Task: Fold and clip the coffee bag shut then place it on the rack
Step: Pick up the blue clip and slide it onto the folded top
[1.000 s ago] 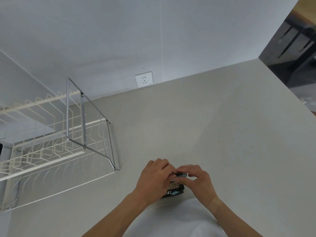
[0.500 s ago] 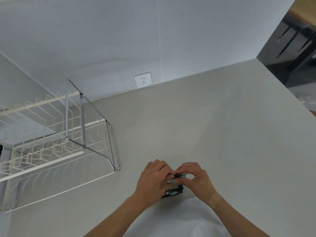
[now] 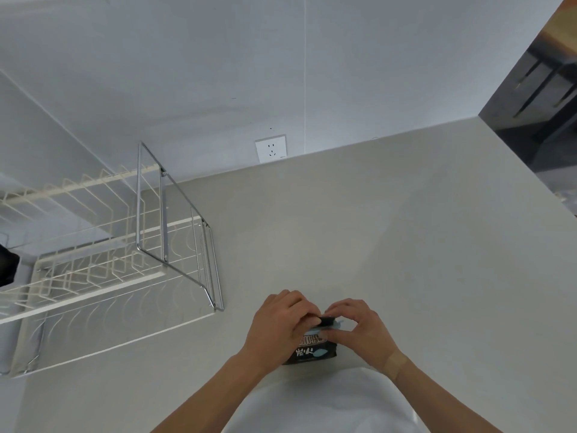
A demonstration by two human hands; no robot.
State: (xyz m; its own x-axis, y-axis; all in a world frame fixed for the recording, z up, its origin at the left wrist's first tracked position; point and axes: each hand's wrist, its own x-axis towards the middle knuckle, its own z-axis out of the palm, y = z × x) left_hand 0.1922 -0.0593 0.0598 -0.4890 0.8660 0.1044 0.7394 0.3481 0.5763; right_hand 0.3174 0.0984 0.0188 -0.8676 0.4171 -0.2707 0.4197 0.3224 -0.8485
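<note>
— At six o'clock, what do I lose?
— Both hands, left hand [image 3: 278, 326] and right hand [image 3: 359, 331], pinch the coffee bag [image 3: 313, 351] top, hiding the clip [image 3: 327, 321].
— Dish rack [image 3: 93, 276], nine o'clock?
— I see nothing in it.

I see a pale grey countertop [image 3: 390, 245] spreading out under and beyond the grip. Straight ahead of the grip, a white wall socket [image 3: 270, 148] sits low on the white wall [image 3: 218, 73]. Far right of the grip, dark furniture [image 3: 543, 89] stands past the counter's edge.
</note>
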